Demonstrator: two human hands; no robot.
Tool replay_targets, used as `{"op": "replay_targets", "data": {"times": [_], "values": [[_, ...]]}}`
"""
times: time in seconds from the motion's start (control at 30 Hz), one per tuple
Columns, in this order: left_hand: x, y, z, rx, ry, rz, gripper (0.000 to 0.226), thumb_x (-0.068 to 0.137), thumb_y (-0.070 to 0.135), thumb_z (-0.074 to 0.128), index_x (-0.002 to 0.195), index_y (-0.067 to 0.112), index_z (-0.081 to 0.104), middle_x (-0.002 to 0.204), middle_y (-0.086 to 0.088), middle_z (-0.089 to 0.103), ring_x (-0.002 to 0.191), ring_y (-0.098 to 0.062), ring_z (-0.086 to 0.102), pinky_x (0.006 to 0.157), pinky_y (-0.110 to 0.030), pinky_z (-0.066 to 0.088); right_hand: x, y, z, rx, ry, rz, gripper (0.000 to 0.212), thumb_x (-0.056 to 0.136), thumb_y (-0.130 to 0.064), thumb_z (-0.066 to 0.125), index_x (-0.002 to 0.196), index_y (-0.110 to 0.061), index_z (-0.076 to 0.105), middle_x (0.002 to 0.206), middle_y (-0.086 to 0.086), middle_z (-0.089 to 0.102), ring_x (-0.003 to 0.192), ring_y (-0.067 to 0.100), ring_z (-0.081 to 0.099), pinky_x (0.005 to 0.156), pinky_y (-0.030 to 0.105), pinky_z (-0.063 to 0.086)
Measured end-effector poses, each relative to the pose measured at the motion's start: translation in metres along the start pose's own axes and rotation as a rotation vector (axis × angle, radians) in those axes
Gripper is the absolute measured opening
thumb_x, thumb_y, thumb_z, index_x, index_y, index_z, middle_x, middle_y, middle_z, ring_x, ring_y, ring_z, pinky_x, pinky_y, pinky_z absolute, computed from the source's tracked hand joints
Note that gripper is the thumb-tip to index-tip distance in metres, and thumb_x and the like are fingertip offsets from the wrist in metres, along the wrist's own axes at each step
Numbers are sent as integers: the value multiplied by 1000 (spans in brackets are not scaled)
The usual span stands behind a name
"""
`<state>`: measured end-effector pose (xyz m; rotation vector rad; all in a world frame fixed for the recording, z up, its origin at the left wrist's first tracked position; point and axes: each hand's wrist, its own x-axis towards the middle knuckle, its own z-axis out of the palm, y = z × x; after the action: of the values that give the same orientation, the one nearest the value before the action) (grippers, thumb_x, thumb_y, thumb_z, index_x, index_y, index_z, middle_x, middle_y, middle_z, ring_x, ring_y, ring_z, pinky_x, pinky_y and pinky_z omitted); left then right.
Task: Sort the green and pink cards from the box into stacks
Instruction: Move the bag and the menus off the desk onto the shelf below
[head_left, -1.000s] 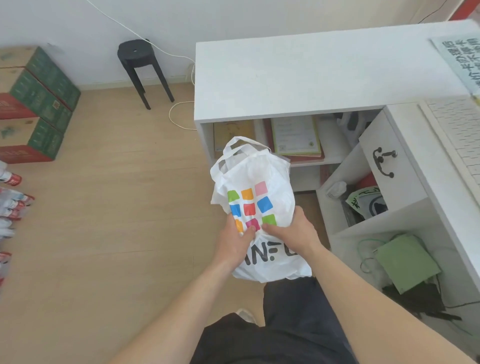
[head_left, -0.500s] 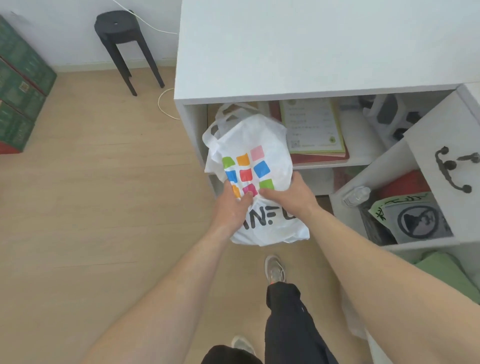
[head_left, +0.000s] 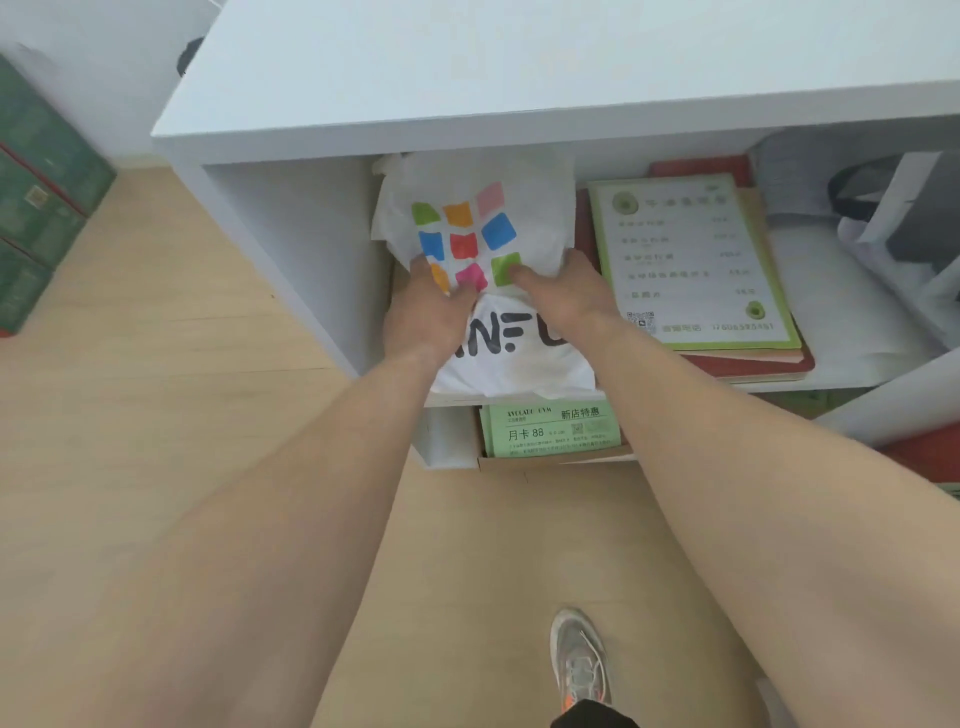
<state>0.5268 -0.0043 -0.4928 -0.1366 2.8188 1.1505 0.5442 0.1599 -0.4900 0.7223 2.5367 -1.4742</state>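
Head cam, the only view here: a second ago the white plastic bag (head_left: 519, 364) with the coloured squares was up in the air out in front of the bench (head_left: 519, 67). Now it's shoved into the open shelf (head_left: 857, 332) under the bench top, its bottom edge sitting at the shelf lip. Left hand (head_left: 423, 317) and right hand (head_left: 563, 293) are both on the front of the bag, thumbs on the print and fingers wrapped round the sides, so the grip is still grasping the bag on both sides, not released yet.

Directly below the bag there's a cardboard box (head_left: 550, 460) with green cards (head_left: 550, 431) showing at its open top, printed text on them. Can't see any pink ones from here. Just right of the bag lies a green-bordered price sheet (head_left: 691, 260) on some red folders.

My read: the bag's being parked out of the way, no sorting started. Both hands need to let go, then go for the box under the bag
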Motion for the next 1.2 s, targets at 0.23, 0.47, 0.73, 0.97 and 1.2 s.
{"op": "replay_targets", "data": {"times": [0.23, 0.47, 0.73, 0.97, 1.2], "values": [[-20, 12, -12, 279, -73, -41, 90, 95, 61, 47, 159, 12, 7, 162, -12, 26, 143, -35, 35, 113, -46, 36, -30, 9, -24, -371, 35, 40, 80, 93, -55, 52, 156, -16, 22, 150, 17, 35, 134, 40, 39, 104, 47, 41], [-127, 25, -42, 369, -201, 120, 73, 98, 43, 51, 157, 14, 20, 162, -7, 27, 144, -29, 29, 114, -41, 31, -115, 14, -75, -478, -16, 66, 66, 97, -42, 53, 150, -8, 34, 145, 19, 42, 131, 41, 43, 101, 48, 42], [-198, 0, -20, 390, -392, -12, 53, 96, 38, 52, 143, 14, 43, 141, -10, 48, 128, -31, 47, 102, -40, 41, -173, 86, -94, -571, -94, 177, 59, 96, -41, 55, 145, -12, 42, 141, 17, 45, 129, 39, 46, 102, 46, 43], [-184, -68, 69, 382, -420, -215, 58, 97, 37, 52, 147, 10, 38, 144, -14, 45, 131, -35, 45, 105, -41, 40, -137, 200, -75, -589, -158, 299, 62, 96, -39, 53, 149, -12, 36, 147, 17, 40, 130, 39, 46, 102, 46, 44], [-121, -145, 181, 317, -229, -168, 68, 98, 32, 53, 152, 1, 23, 143, -23, 43, 129, -41, 43, 106, -47, 37, -43, 294, -22, -528, -74, 224, 54, 102, -37, 46, 149, -11, 38, 144, 17, 41, 129, 40, 48, 101, 44, 44]]}}
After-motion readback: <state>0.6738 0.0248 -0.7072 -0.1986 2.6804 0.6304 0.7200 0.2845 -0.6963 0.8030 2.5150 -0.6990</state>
